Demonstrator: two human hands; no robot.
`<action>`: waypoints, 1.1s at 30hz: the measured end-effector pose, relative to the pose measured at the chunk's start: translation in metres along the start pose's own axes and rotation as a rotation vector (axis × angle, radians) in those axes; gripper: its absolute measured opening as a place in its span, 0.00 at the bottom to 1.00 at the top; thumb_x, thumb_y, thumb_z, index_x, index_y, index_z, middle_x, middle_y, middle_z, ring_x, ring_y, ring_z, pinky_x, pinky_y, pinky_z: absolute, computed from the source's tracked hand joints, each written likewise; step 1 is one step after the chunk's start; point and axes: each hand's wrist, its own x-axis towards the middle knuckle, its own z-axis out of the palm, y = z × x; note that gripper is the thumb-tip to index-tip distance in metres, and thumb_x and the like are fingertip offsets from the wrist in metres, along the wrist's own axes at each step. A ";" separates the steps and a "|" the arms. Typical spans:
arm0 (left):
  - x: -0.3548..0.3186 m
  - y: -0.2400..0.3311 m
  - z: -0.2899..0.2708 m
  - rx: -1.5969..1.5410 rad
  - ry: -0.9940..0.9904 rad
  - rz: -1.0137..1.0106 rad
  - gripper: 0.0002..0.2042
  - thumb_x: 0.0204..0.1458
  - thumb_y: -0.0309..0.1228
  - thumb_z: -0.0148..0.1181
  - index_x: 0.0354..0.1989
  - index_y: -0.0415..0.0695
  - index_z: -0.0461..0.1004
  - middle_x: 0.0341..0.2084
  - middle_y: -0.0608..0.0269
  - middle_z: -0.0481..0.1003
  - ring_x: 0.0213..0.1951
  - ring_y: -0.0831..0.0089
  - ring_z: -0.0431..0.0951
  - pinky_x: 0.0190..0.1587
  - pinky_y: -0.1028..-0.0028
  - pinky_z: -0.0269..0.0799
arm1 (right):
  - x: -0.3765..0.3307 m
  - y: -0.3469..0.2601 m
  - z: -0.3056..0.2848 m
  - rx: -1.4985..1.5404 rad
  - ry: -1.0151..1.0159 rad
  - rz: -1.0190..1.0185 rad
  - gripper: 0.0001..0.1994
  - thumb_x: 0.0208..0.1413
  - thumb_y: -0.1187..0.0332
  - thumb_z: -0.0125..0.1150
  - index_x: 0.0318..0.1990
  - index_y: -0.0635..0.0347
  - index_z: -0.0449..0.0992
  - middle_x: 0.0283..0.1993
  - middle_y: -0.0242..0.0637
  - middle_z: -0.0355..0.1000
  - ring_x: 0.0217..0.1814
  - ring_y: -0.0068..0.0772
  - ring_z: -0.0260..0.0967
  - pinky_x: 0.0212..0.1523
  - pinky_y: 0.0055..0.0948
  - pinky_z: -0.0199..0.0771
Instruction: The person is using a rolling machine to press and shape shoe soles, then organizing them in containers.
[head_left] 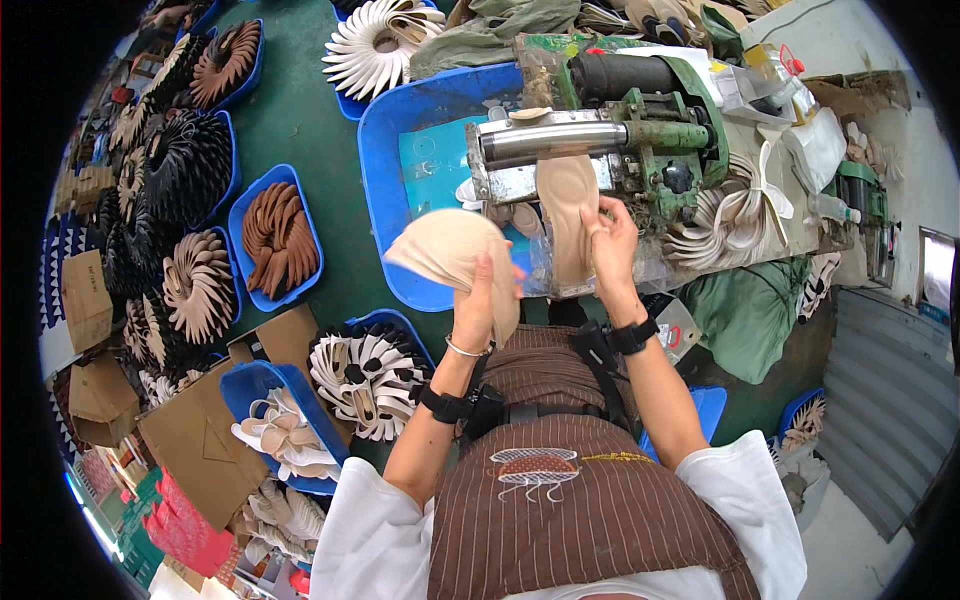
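My left hand is closed around a fanned stack of beige shoe insoles, held over the near rim of a large blue tub. My right hand pinches the edge of a single beige insole between thumb and fingers. That insole lies lengthwise before a green machine, and its far end touches or sits just under the steel roller; which of the two I cannot tell. A few small insole pieces show between the stack and the single insole.
The large blue tub stands left of the machine. More insoles lie bundled on the bench at right, above a green cloth. Blue bins of brown insoles and white ones cover the floor at left, near cardboard.
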 end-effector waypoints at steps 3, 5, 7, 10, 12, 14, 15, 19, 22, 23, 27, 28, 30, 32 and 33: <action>-0.003 -0.008 -0.003 0.110 0.074 -0.020 0.21 0.60 0.44 0.50 0.51 0.38 0.66 0.35 0.58 0.75 0.34 0.73 0.75 0.38 0.75 0.72 | -0.014 -0.035 0.028 0.068 -0.133 0.044 0.13 0.56 0.76 0.55 0.49 0.65 0.72 0.36 0.39 0.77 0.37 0.21 0.72 0.36 0.21 0.71; 0.001 -0.022 -0.008 0.270 0.151 0.163 0.20 0.59 0.42 0.52 0.51 0.38 0.66 0.42 0.58 0.74 0.42 0.72 0.74 0.45 0.74 0.71 | -0.041 -0.011 0.032 -0.107 -0.301 -0.017 0.11 0.56 0.76 0.56 0.47 0.66 0.73 0.36 0.38 0.77 0.36 0.20 0.71 0.36 0.21 0.71; -0.005 -0.019 -0.003 0.357 0.130 0.233 0.17 0.60 0.36 0.53 0.50 0.35 0.67 0.45 0.60 0.72 0.47 0.73 0.70 0.50 0.73 0.67 | -0.072 -0.017 0.038 0.065 -0.318 0.034 0.09 0.55 0.76 0.57 0.44 0.66 0.72 0.34 0.35 0.76 0.34 0.19 0.69 0.36 0.20 0.70; -0.001 -0.017 -0.009 0.294 0.198 0.245 0.16 0.60 0.38 0.51 0.45 0.35 0.69 0.37 0.59 0.74 0.37 0.73 0.75 0.41 0.73 0.72 | -0.061 -0.008 0.018 0.093 -0.121 -0.033 0.05 0.56 0.77 0.55 0.40 0.64 0.68 0.35 0.34 0.75 0.35 0.18 0.69 0.36 0.19 0.69; -0.002 -0.008 -0.006 0.102 0.149 0.146 0.15 0.60 0.39 0.51 0.41 0.37 0.69 0.30 0.58 0.74 0.27 0.74 0.76 0.32 0.72 0.73 | -0.030 -0.002 0.004 0.015 -0.032 -0.079 0.05 0.57 0.77 0.54 0.40 0.64 0.68 0.35 0.35 0.75 0.35 0.18 0.69 0.36 0.18 0.68; -0.004 -0.007 0.001 0.110 0.105 0.100 0.17 0.60 0.42 0.49 0.42 0.37 0.68 0.31 0.57 0.74 0.28 0.73 0.76 0.32 0.72 0.73 | -0.002 0.001 -0.001 -0.086 0.003 -0.026 0.07 0.56 0.75 0.56 0.42 0.66 0.71 0.33 0.36 0.76 0.35 0.18 0.70 0.36 0.20 0.69; -0.004 -0.007 0.002 0.121 0.078 0.062 0.19 0.61 0.45 0.48 0.43 0.37 0.68 0.33 0.57 0.73 0.29 0.72 0.76 0.33 0.72 0.73 | -0.003 -0.002 0.002 -0.087 0.007 -0.025 0.07 0.56 0.75 0.56 0.42 0.66 0.71 0.33 0.36 0.76 0.35 0.18 0.70 0.36 0.20 0.69; 0.002 -0.032 -0.013 0.492 0.266 0.480 0.17 0.60 0.41 0.50 0.44 0.36 0.69 0.37 0.57 0.74 0.33 0.70 0.77 0.34 0.71 0.74 | -0.043 -0.021 0.036 -0.008 -0.331 0.029 0.12 0.55 0.69 0.61 0.42 0.68 0.73 0.32 0.34 0.76 0.35 0.17 0.69 0.37 0.22 0.70; -0.003 -0.025 -0.024 0.593 0.112 0.392 0.21 0.60 0.44 0.49 0.49 0.36 0.67 0.44 0.55 0.72 0.43 0.67 0.75 0.39 0.68 0.75 | -0.066 -0.006 0.032 0.114 -0.347 -0.026 0.05 0.57 0.71 0.59 0.37 0.63 0.71 0.35 0.32 0.74 0.36 0.16 0.68 0.36 0.20 0.69; -0.002 -0.026 -0.033 0.310 0.067 0.206 0.22 0.61 0.44 0.48 0.52 0.37 0.65 0.46 0.55 0.71 0.47 0.66 0.73 0.42 0.67 0.74 | -0.065 -0.004 0.027 0.114 -0.237 -0.075 0.04 0.58 0.72 0.57 0.35 0.62 0.69 0.35 0.32 0.74 0.36 0.16 0.67 0.35 0.20 0.68; -0.004 -0.003 -0.004 -0.127 0.097 0.084 0.23 0.62 0.45 0.45 0.56 0.38 0.62 0.49 0.57 0.70 0.52 0.67 0.71 0.46 0.64 0.72 | -0.006 0.015 0.008 -0.133 -0.009 -0.073 0.07 0.58 0.71 0.55 0.39 0.65 0.68 0.28 0.37 0.75 0.29 0.18 0.68 0.28 0.21 0.67; -0.003 -0.002 0.000 -0.158 0.083 0.093 0.21 0.62 0.41 0.46 0.57 0.39 0.61 0.52 0.58 0.69 0.51 0.67 0.71 0.47 0.68 0.71 | 0.004 0.003 0.011 -0.076 -0.018 -0.066 0.09 0.58 0.70 0.56 0.42 0.66 0.69 0.29 0.36 0.75 0.30 0.19 0.69 0.29 0.21 0.68; 0.000 -0.011 -0.008 -0.078 0.044 0.029 0.21 0.62 0.41 0.45 0.58 0.41 0.60 0.53 0.58 0.67 0.53 0.67 0.69 0.49 0.67 0.71 | 0.004 -0.019 0.020 0.007 -0.108 -0.036 0.12 0.57 0.70 0.57 0.46 0.66 0.71 0.30 0.36 0.76 0.32 0.20 0.70 0.32 0.22 0.70; 0.001 -0.022 -0.031 0.011 0.040 -0.023 0.21 0.62 0.40 0.44 0.59 0.42 0.59 0.55 0.58 0.66 0.55 0.66 0.68 0.51 0.67 0.70 | -0.027 -0.019 0.039 0.082 -0.342 -0.039 0.12 0.57 0.71 0.57 0.46 0.67 0.72 0.32 0.37 0.76 0.34 0.20 0.71 0.34 0.22 0.71; 0.002 -0.030 -0.036 0.049 0.022 -0.019 0.21 0.62 0.40 0.44 0.61 0.42 0.57 0.56 0.59 0.65 0.55 0.66 0.67 0.52 0.68 0.69 | -0.047 -0.018 0.043 0.120 -0.467 -0.081 0.11 0.56 0.72 0.57 0.45 0.67 0.72 0.33 0.37 0.76 0.34 0.20 0.71 0.35 0.21 0.71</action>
